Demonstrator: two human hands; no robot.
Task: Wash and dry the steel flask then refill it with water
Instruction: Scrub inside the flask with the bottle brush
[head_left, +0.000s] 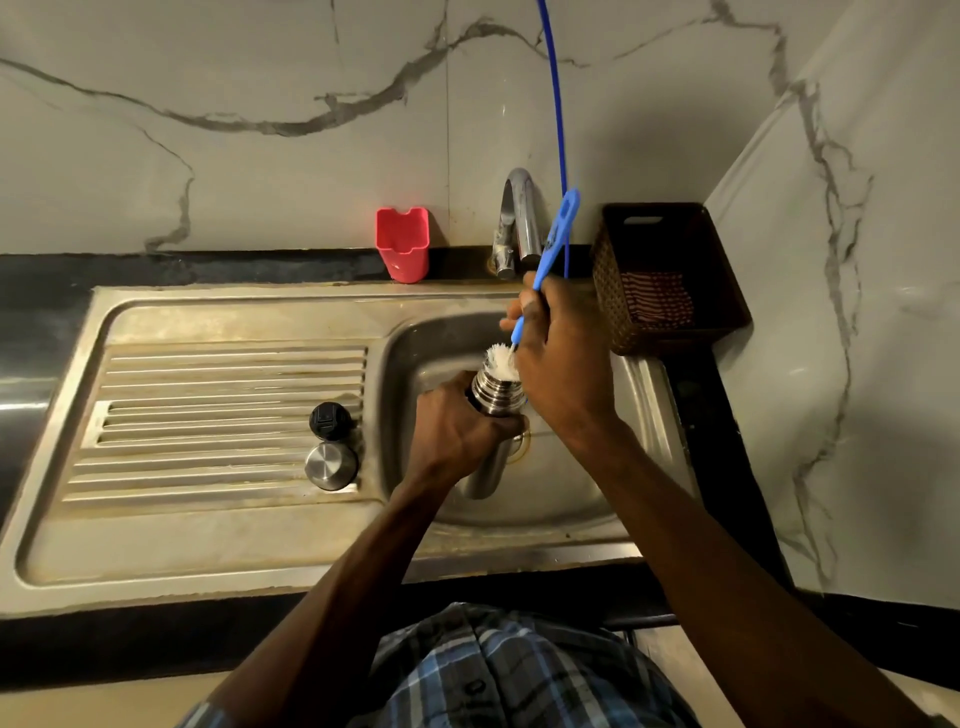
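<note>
Steel flask (496, 395) between both hands, over the sink (234, 545).

A red plastic holder (403, 244) stands against the grey-veined marble wall (208, 130), on the black counter ledge behind the drainboard; a dark brown woven basket (670, 275) sits in the right corner, holding a red-and-white striped cloth (657, 306); a thin blue hose (556, 104) hangs down the wall

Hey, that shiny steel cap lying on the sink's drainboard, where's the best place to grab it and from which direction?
Come from above and pinch the steel cap across its round side wall; its flat top faces up, with the black stopper close behind.
</note>
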